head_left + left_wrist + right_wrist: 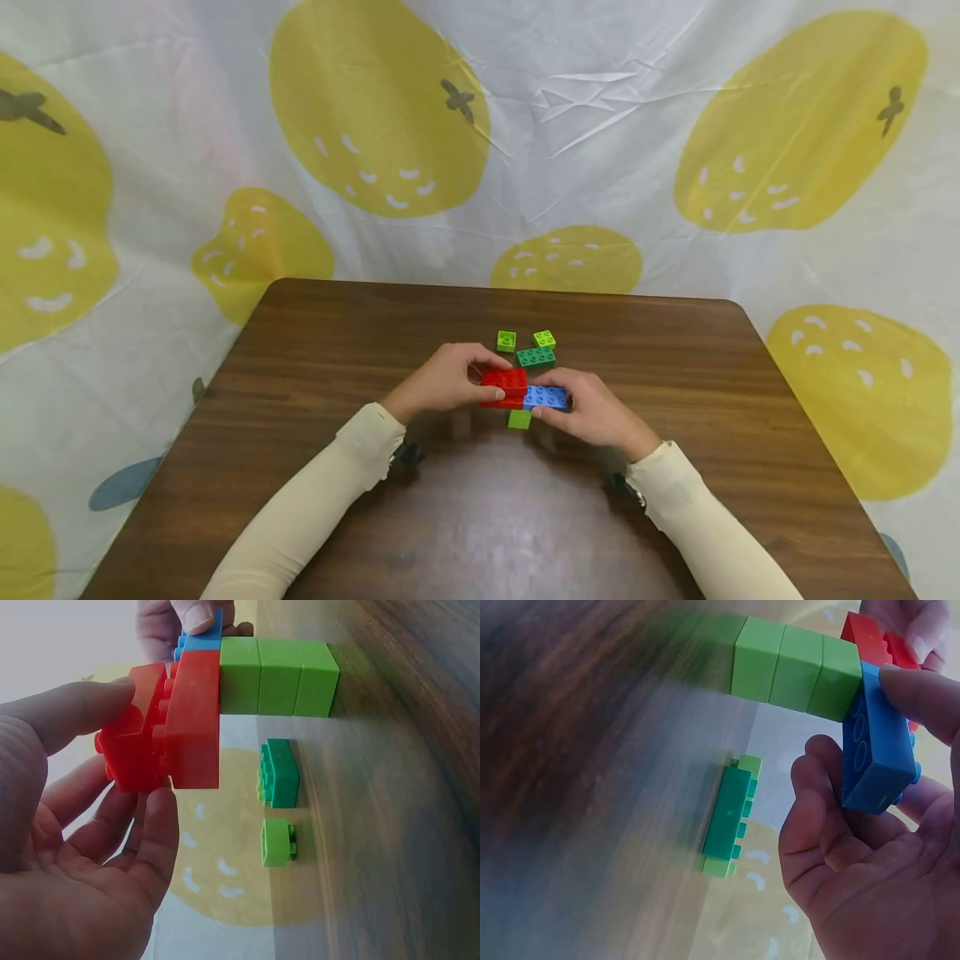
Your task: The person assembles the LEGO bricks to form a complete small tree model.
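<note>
A: Hands?
B: Left hand [452, 379] pinches the upper red brick [506, 381]; right hand [594, 412] grips the blue brick [546, 397].
A: Layout?
B: Upper red's over the lower red brick [196, 724], tilted, studs showing between. Red-blue row runs left-right, left hand nearer the reds. Green stack [279, 677] underneath; dark-green brick [536, 357], lime bricks [506, 341] beyond, not between.

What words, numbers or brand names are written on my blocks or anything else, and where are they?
None: there is no writing I can read.
Red blocks, blue block, green blocks: any tiny marks would be too small or blurred to read.
Cloth: no letters or numbers seen.
</note>
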Tool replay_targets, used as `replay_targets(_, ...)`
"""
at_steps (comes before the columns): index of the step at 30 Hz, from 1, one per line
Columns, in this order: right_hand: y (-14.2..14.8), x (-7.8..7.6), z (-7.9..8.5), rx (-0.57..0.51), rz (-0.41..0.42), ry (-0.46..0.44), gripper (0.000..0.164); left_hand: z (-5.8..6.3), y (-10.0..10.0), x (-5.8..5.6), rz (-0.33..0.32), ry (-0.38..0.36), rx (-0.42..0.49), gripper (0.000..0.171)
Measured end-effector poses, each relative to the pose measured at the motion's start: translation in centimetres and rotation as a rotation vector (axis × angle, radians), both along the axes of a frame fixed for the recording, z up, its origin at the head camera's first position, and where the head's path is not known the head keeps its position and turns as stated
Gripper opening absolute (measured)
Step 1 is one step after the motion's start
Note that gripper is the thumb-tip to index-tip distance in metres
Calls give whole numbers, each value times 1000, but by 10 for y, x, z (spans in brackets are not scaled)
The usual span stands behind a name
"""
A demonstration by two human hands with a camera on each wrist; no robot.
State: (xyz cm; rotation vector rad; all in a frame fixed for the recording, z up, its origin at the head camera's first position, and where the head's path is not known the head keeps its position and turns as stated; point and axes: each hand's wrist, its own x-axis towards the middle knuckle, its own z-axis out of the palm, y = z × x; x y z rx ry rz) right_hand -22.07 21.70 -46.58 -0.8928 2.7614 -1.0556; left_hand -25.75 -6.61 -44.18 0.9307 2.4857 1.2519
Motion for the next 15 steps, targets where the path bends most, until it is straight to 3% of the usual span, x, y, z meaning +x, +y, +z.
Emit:
replay_targets(4, 1, 1, -1, 2, -5, 3, 36, 0, 4, 3, -28, 9, -11, 39)
replay_targets(15, -1, 1, -2, -9, -4, -3, 33, 1, 9, 5, -29, 34, -22, 39)
